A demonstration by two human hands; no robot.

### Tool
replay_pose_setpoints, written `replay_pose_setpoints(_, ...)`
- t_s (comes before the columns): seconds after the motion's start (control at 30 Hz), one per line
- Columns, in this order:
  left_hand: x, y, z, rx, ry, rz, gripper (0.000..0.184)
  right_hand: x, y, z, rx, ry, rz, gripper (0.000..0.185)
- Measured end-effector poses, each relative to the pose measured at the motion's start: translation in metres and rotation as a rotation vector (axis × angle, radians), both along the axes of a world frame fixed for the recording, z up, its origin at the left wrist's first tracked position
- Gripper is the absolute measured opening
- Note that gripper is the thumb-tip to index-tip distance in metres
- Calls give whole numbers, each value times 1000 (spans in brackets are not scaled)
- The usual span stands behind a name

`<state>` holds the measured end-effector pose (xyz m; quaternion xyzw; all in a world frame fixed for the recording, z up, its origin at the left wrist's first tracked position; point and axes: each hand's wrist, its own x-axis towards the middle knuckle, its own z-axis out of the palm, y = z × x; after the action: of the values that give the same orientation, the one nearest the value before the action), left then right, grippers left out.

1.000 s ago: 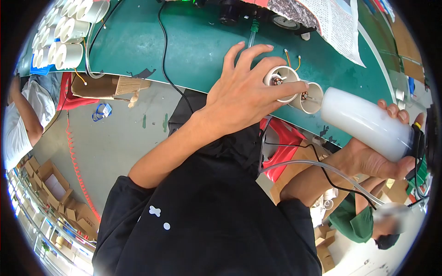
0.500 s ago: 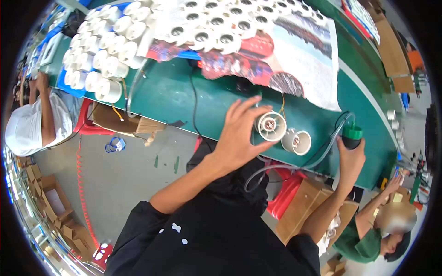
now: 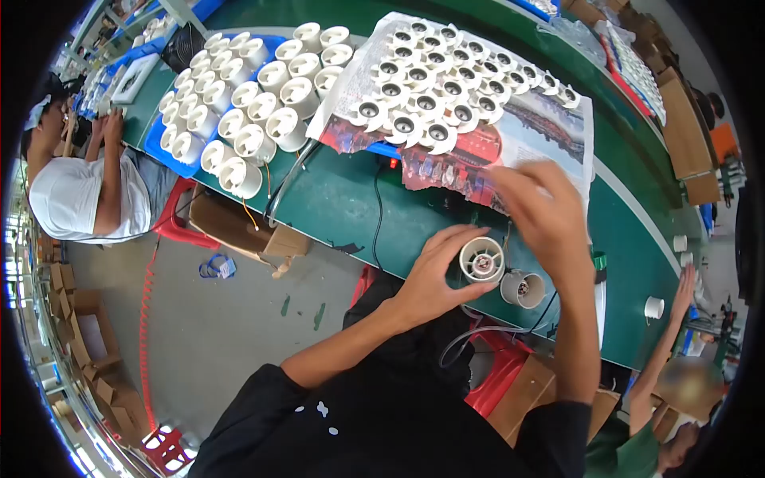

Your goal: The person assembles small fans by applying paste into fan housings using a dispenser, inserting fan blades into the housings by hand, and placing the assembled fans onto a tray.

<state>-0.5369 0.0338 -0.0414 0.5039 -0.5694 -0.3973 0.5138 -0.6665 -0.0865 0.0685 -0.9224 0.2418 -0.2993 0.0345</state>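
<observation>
My left hand [image 3: 437,275] grips a white cylindrical housing [image 3: 481,260] from its left side, with the open end and inner spokes facing up. Close beside it, a second white housing [image 3: 523,289] lies tilted on the bench, metal parts visible inside. My right hand [image 3: 546,211], blurred by motion, hovers past the housings near the torn edge of a printed sheet; whether its fingers hold anything cannot be made out. Behind my right forearm a bit of a green object [image 3: 599,260] shows, mostly hidden.
White fan impellers [image 3: 426,103] with dark centres cover the printed sheet [image 3: 574,143]. Several white housings [image 3: 284,127] stand at left, some on a blue tray [image 3: 177,166]. Cables and a clear hose [image 3: 470,338] run over the green bench [image 3: 343,199]. Co-workers sit at both sides.
My right hand has let go of the green-and-black tool and moved left and up toward the sheet. My left hand still holds the housing. The camera view has shifted.
</observation>
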Motion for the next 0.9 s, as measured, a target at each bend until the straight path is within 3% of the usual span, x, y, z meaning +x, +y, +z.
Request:
replay_pose_setpoints(0.1,16,16,21,47,70,-119,65,38,-34,-11,-241,193,245,19)
replay_pose_setpoints(0.13,19,21,27,21,16,-118,63,43,-38,-7,-224,350,277,27)
replay_pose_setpoints(0.23,23,36,33,97,75,-42,61,57,-52,-14,-465,348,368,14)
replay_pose_setpoints(0.37,29,42,26,138,143,93,59,50,-44,-9,-473,313,334,17)
replay_pose_setpoints(0.43,34,42,33,120,63,146,59,39,-28,-4,-296,33,261,18)
replay_pose_setpoints(0.47,37,41,38,98,8,164,58,31,-11,3,-73,-83,147,16)
replay_pose_setpoints(0.53,38,36,40,66,-26,203,57,14,29,11,729,-416,-86,8)
replay_pose_setpoints(0.57,38,33,39,49,-64,220,58,2,40,10,1066,-508,-67,10)
replay_pose_setpoints(0.63,37,29,41,33,-102,201,58,-13,56,0,1350,-506,-67,13)
replay_pose_setpoints(0.77,29,26,41,-100,-320,84,60,-16,75,-24,1384,-421,-203,16)
replay_pose_setpoints(0.9,18,25,36,28,-142,24,57,-20,84,-28,1177,-323,-309,15)
